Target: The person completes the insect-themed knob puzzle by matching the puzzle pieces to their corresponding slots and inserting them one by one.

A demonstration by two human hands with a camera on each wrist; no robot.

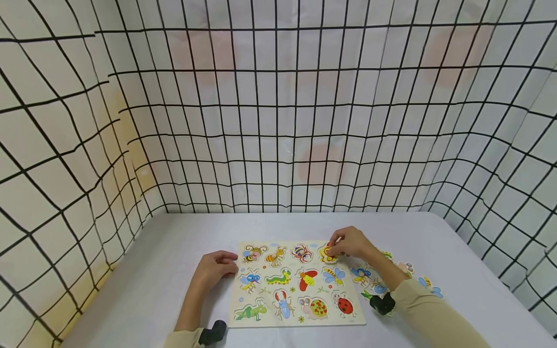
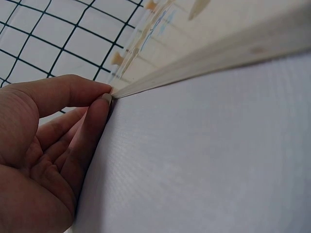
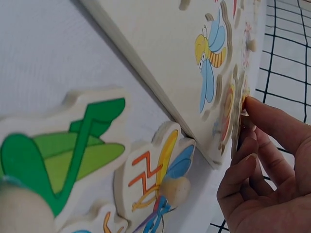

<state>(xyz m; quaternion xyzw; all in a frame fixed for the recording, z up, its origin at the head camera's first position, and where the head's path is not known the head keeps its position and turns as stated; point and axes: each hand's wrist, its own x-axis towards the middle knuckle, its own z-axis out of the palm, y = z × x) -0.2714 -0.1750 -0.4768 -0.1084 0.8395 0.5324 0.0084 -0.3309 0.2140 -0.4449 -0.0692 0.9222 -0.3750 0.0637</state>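
Note:
A pale wooden puzzle board (image 1: 330,323) printed with insects lies flat on the white table. My left hand (image 1: 213,270) is at its left side, and in the left wrist view the thumb and index fingertip pinch the board's edge (image 2: 194,68). Over the board's far right corner, my right hand (image 1: 352,241) pinches a yellow and red puzzle piece (image 1: 324,254). The right wrist view shows that piece nearly edge-on, close over the board's surface, the fingertips partly hiding it.
Right of the board lies a loose pile of knobbed insect pieces, among them a green grasshopper piece (image 3: 77,150) and a mosquito piece (image 3: 146,170). Wooden knobs (image 2: 116,58) stand up along the board's far side. Black-gridded white walls (image 1: 278,121) enclose the table.

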